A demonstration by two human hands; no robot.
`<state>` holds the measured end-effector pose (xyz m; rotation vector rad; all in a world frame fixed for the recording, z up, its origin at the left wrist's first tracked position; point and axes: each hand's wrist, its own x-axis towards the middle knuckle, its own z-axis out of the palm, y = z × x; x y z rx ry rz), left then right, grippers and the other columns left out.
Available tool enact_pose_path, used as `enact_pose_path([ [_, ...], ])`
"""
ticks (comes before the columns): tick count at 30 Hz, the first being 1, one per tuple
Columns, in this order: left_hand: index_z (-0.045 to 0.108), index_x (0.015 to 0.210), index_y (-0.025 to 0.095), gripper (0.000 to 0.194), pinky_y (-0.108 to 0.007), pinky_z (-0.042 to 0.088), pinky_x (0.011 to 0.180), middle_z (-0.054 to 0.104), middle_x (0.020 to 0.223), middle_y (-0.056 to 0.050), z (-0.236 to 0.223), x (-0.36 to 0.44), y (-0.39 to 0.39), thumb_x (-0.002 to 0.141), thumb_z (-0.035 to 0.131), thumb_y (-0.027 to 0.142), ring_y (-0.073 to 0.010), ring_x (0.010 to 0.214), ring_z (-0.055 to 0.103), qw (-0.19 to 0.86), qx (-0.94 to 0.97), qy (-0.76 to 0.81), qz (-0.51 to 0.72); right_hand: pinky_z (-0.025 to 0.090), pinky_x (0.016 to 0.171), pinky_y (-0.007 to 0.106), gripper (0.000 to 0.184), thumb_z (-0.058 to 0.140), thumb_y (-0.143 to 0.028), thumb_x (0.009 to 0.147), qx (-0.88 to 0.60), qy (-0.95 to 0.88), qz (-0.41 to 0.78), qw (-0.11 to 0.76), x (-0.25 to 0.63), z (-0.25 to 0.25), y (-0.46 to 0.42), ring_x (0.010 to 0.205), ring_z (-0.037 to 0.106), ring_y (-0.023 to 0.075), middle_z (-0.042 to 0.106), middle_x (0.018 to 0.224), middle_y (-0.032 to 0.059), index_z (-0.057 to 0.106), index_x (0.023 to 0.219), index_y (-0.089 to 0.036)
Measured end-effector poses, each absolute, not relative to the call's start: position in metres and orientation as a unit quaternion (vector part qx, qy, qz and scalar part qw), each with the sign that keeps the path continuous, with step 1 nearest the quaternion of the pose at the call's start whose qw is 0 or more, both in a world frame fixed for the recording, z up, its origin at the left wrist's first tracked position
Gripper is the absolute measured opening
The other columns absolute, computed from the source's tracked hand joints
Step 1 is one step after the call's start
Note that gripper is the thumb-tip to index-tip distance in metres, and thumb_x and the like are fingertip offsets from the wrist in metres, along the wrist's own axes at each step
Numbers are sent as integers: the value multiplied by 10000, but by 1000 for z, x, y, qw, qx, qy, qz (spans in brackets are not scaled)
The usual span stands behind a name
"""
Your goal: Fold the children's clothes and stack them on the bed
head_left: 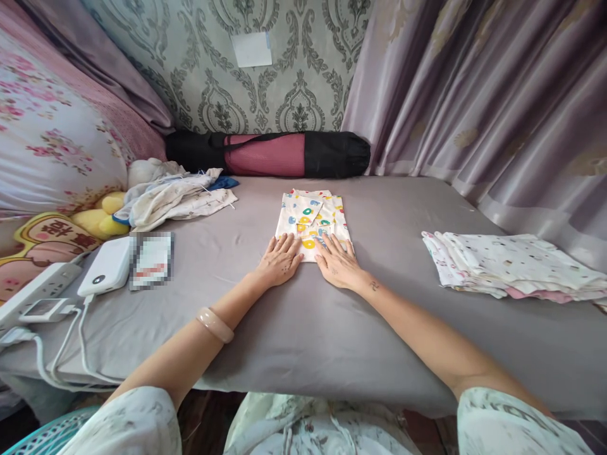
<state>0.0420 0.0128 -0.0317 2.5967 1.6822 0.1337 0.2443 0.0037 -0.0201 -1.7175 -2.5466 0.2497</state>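
Note:
A small folded cloth (310, 215), cream with coloured letter prints, lies in the middle of the grey sheet (303, 316). My left hand (279, 260) rests flat on its near left edge, fingers stretched out. My right hand (337, 262) lies flat on its near right edge, fingers spread. Neither hand grips anything. A pale bangle (215, 325) sits on my left forearm.
A stack of folded printed cloths (507, 265) lies at the right. A heap of unfolded cloths (175, 197) and a yellow plush toy (102, 215) are at the left. A white power bank (105, 265), power strip (35, 285) and cables sit near left. A rolled mat bag (270, 153) lies against the wall.

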Motion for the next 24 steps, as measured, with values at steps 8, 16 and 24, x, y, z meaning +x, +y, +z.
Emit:
enact_pose_path([
  [8,263,1528,168,608,-532,182,1176,219,1598,-118,-28,43,14,1003,179,463,-301,1479,160,57,833,549,19,87,1173,581,585,184,-420,999,-555,-827,93,26,243,-18,5,1487,99,265,158,1618,63,231,1549,-225],
  [16,262,1528,129,630,-487,115,1207,189,1606,-100,-27,17,19,1001,155,457,-261,1492,101,44,830,556,36,81,1195,523,623,153,-420,992,-565,-822,57,46,276,-16,9,1488,95,243,116,1621,92,203,1552,-151],
  [24,197,1546,142,695,-465,101,1208,154,1614,-84,-38,2,21,989,82,542,-235,1496,73,87,844,529,17,102,1203,492,675,101,-476,983,-559,-826,71,30,293,-33,12,1486,111,231,153,1614,95,195,1553,-125],
])
